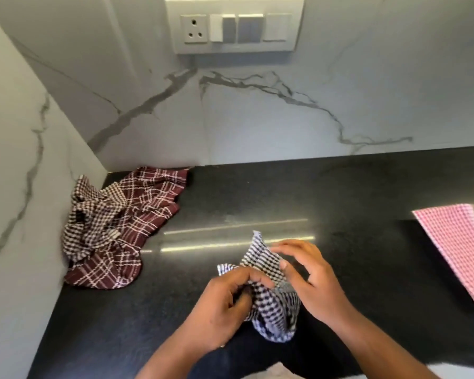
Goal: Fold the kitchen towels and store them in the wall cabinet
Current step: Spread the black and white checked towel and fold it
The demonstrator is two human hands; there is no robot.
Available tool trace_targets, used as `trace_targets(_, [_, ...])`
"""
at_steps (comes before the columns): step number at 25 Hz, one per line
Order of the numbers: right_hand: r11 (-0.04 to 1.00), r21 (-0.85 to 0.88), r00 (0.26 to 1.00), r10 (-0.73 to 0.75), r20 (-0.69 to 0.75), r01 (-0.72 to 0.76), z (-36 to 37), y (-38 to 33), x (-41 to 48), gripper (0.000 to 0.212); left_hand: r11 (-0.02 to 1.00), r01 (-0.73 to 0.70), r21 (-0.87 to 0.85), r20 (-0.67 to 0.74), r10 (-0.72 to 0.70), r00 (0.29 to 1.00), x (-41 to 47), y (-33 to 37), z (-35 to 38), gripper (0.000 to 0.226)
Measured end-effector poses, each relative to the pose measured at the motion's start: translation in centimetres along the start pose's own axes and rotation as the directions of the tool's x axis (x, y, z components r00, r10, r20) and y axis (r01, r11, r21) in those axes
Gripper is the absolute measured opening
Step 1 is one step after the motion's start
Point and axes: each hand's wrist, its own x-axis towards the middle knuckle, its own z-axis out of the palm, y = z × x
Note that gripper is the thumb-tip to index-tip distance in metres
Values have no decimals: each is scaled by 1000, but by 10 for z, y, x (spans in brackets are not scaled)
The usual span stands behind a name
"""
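A crumpled dark blue and white checked towel [266, 294] hangs bunched between my two hands, just above the black countertop [257, 192]. My left hand [222, 305] grips its left side with curled fingers. My right hand [315, 280] pinches the cloth's upper right part with thumb and fingers. A heap of crumpled maroon and brown checked towels [118, 228] lies in the left corner against the wall. A pink checked towel [460, 247] lies flat at the right edge.
The marble backsplash [257, 119] carries a white switch and socket panel [234, 26]. A marble side wall [19, 187] closes the counter on the left. The wall cabinet is not in view.
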Motion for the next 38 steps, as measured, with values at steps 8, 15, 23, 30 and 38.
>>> trace_targets(8, [889,324,667,-29,745,-323,-46,21,7,46,999,-5,-45,166,12,986,11,48,36,61])
trace_targets(15, [998,-23,761,-35,648,65,-87,60,16,24,987,117,111,-38,-113,993,20,71,41,63])
trace_targets(23, [966,-242,782,83,617,89,-166,75,32,24,690,244,681,-305,-36,952,37,87,26,47])
trace_targets(30, [960,-236,981,175,84,-151,-250,93,56,8,698,338,632,-384,-97,918,186,121,19,18])
trace_targets(38, [911,-172,859,-411,-306,375,-261,19,27,16,988,-59,146,-591,135,795,228,121,-27,40])
